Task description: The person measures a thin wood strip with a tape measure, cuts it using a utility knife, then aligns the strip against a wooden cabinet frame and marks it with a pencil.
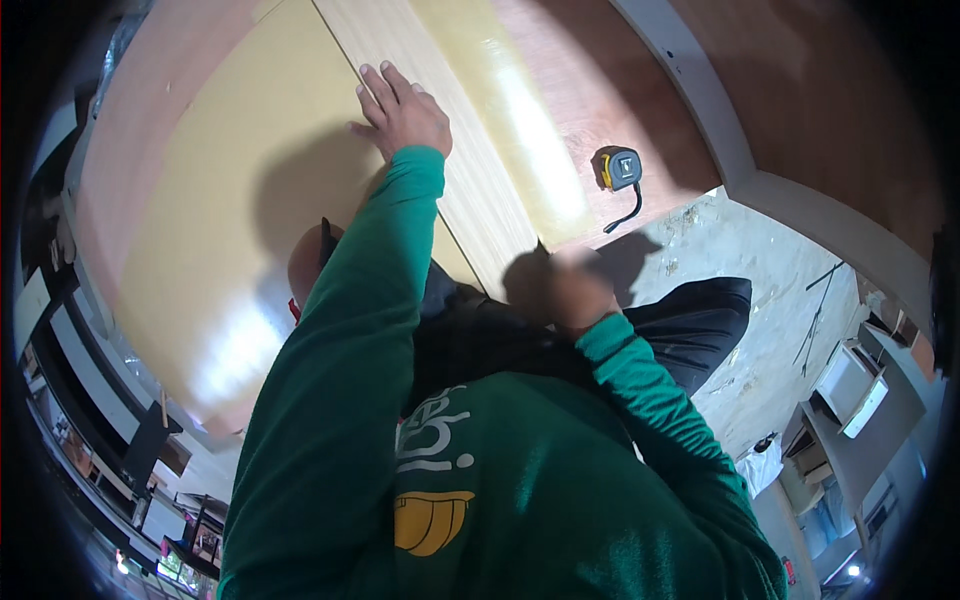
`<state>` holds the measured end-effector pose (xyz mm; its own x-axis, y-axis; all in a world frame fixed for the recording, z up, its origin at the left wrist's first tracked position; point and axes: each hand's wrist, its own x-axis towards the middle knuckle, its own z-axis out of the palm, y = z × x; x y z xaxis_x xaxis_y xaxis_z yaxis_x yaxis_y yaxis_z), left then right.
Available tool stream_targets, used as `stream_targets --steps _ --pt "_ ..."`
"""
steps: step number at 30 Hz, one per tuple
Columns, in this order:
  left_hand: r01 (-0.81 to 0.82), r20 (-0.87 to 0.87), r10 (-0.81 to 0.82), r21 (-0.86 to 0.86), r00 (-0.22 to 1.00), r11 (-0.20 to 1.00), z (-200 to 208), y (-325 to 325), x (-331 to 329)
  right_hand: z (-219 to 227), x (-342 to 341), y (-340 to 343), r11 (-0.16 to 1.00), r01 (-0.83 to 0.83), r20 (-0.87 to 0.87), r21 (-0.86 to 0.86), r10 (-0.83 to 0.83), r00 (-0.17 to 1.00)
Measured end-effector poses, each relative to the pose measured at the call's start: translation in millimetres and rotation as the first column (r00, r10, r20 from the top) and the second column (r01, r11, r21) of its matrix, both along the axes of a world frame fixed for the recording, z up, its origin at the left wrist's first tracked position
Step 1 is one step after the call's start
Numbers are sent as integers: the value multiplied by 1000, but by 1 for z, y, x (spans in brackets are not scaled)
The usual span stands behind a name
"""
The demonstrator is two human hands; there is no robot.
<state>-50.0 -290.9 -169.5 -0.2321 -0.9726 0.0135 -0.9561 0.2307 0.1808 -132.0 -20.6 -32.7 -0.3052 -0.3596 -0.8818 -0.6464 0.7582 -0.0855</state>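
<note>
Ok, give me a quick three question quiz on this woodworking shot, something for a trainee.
1. True or false: the left hand lies flat on the pale wood-grain strip.
2. Which tool lies on the reddish board? A) hammer B) tape measure C) drill
3. What colour are the person's sleeves?

Key
1. True: palm down, fingers spread.
2. B: the tape measure, grey and yellow, beside the yellow sheet.
3. Green. The right hand is too blurred to judge its grip.
</note>
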Motion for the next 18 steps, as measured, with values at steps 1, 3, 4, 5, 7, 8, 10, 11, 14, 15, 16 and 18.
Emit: stream_targets --steps 1,3,4,5,7,8,10,11,14,15,16,18 --pt "17 -20 -17 -29 1000 999 0 1 1 2 1 10 1000 7 6 30 -7 1000" --pt "6 2 -6 -3 1000 1000 0 0 1 3 3 24 994 23 9 109 -24 1000" --pt "12 -7 -12 -19 1000 1000 0 0 1 2 3 28 997 5 7 82 -6 1000" --pt "13 11 -13 4 1000 1000 1 -1 1 4 2 31 996 5 27 91 -8 1000" --pt "8 18 -8 -15 1000 1000 2 -1 0 10 -2 34 999 -13 22 41 12 1000" --pt "0 40 1 -33 999 999 3 0 0 25 -2 43 997 -27 55 68 23 998" --pt "-13 20 14 -36 1000 999 5 -1 -1 35 -15 30 997 -70 35 -30 71 997" --pt "-7 10 7 -30 1000 1000 6 1 -1 47 -23 26 994 -81 15 -76 83 996" --pt "-7 -18 7 -17 1000 1000 8 0 -2 57 -51 -29 909 0 -54 -417 -24 998" --pt "-4 -34 3 -23 999 1000 9 0 -1 53 -61 -58 810 2 -27 -586 -22 999" --pt "-2 -46 1 -13 999 1000 10 0 -1 41 -70 -96 779 -7 -39 -627 -22 999" --pt "-2 -50 3 11 999 1000 11 -1 -1 16 -82 -177 682 43 -13 -730 -77 997"
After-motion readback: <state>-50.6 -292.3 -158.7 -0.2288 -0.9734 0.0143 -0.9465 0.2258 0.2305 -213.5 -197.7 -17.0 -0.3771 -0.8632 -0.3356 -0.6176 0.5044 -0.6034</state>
